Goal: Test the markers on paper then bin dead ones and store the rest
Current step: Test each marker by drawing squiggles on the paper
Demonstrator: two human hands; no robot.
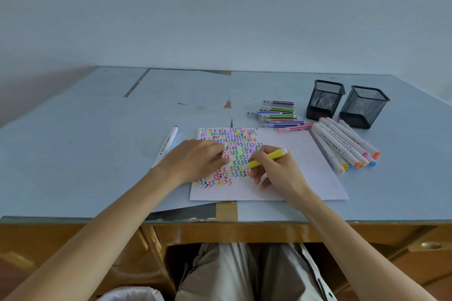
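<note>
head view: right hand (276,173) pinches yellow marker (266,158), tip on paper (305,178) among coloured squiggles, centre of table (73,142). left hand (198,161) lies on paper, fingers loosely bent, gripping nothing.

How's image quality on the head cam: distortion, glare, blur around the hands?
Head view: wide-angle bowing bends the table edge and stretches the forearms; light is soft and even with faint shadows; mild sheen on the wooden front below, no harsh glare; the left hand, right hand and yellow marker are slightly soft, squiggles on the paper still readable.
</note>
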